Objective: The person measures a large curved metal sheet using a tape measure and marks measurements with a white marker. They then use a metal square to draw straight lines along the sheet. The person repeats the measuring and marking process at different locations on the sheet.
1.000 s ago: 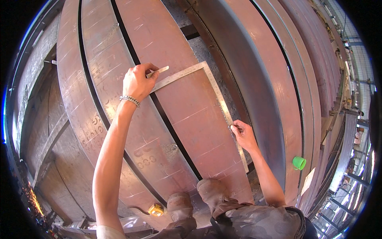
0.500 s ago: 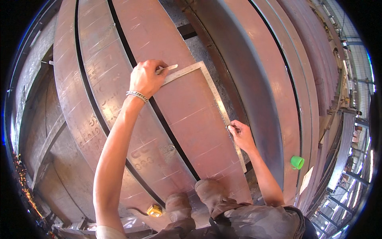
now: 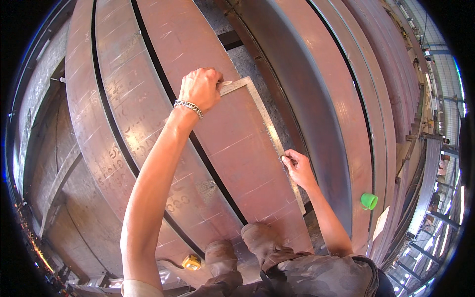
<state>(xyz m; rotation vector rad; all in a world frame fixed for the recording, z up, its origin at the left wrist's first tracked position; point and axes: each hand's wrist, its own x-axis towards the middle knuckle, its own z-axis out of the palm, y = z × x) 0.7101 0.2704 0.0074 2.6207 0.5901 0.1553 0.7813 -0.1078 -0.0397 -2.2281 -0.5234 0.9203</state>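
A metal framing square (image 3: 263, 111) lies flat on a reddish-brown steel plate (image 3: 237, 148) in front of me, its long arm running along the plate's right edge. My right hand (image 3: 299, 169) pinches that long arm about midway between thumb and fingers. At the far end, my left hand (image 3: 200, 89) is closed around a pale flat soapstone stick (image 3: 226, 83), which lies over the short arm near the corner. Part of the short arm is hidden behind this hand. Thin white lines cross the plate at intervals.
Dark gaps (image 3: 212, 166) separate neighbouring long steel plates. A yellow tape measure (image 3: 191, 262) sits by my boots (image 3: 260, 240). On the right, a green cup (image 3: 367, 201) rests on another steel piece. Sparks (image 3: 39, 252) fly at the lower left.
My left hand has slid to the right along the short arm with the soapstone stick, closer to the square's corner. My right hand keeps its hold on the long arm.
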